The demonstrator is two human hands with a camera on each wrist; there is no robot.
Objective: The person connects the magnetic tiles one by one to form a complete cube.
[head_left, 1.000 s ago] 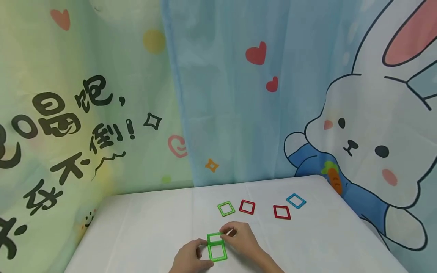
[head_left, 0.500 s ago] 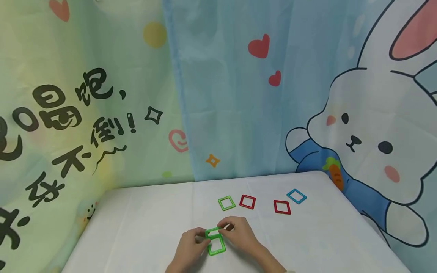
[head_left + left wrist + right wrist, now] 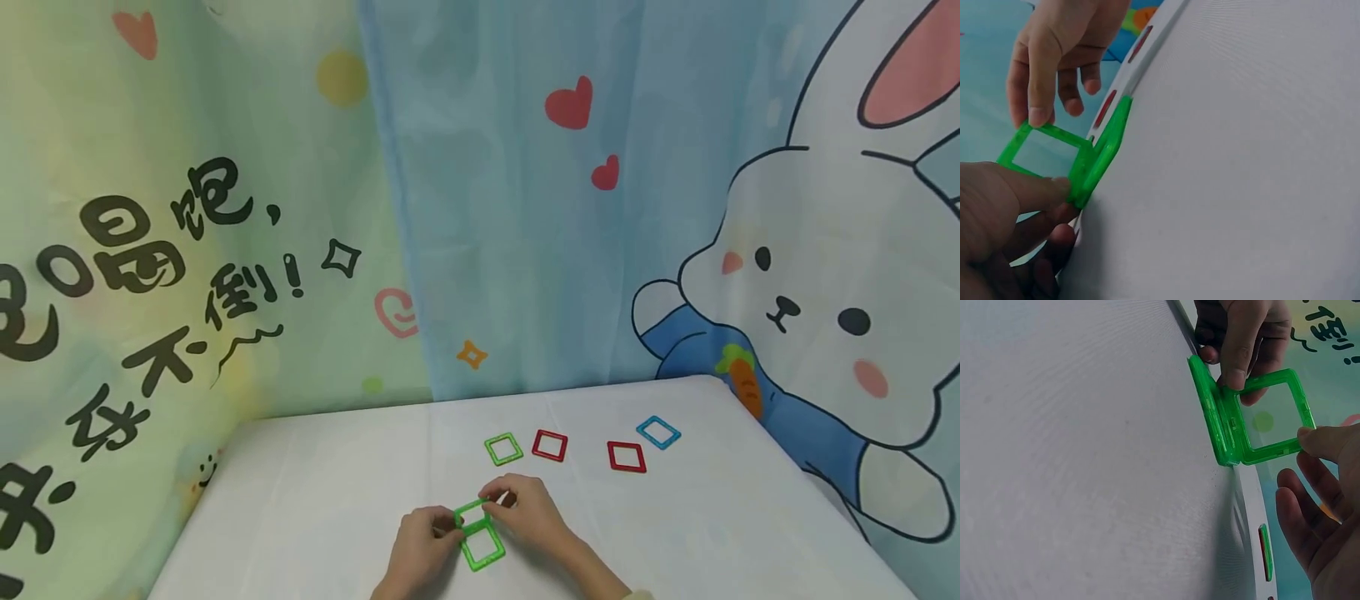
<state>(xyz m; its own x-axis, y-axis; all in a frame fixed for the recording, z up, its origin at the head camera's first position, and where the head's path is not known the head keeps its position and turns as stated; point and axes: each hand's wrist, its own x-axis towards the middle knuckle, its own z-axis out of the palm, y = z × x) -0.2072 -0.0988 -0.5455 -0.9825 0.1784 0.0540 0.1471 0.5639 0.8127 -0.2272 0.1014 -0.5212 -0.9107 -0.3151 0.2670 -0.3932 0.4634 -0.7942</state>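
Observation:
Two green square magnetic tile frames meet along one edge, between my hands. In the head view the far green tile [image 3: 471, 506] is raised at an angle from the near green tile [image 3: 490, 561]. My left hand [image 3: 420, 546] pinches the far tile close to the shared edge, thumb on top, as the left wrist view shows. With thumb and forefinger, my right hand [image 3: 528, 512] pinches the far tile's outer right corner; its other fingers hang free in the right wrist view. The near tile [image 3: 1207, 412] appears almost edge-on there, low over the white cloth.
Beyond the hands lie a loose green tile [image 3: 510, 460], a red tile [image 3: 547, 457], a second red tile [image 3: 628, 470] and a blue tile [image 3: 649, 439]. They rest apart on the white table [image 3: 315, 500]. A printed curtain [image 3: 510, 292] hangs behind the far edge.
My left thumb has moved up from the near tile's lower corner to the shared edge. The joined tiles have turned slightly, and the far one is tilted more. The right hand keeps its pinch.

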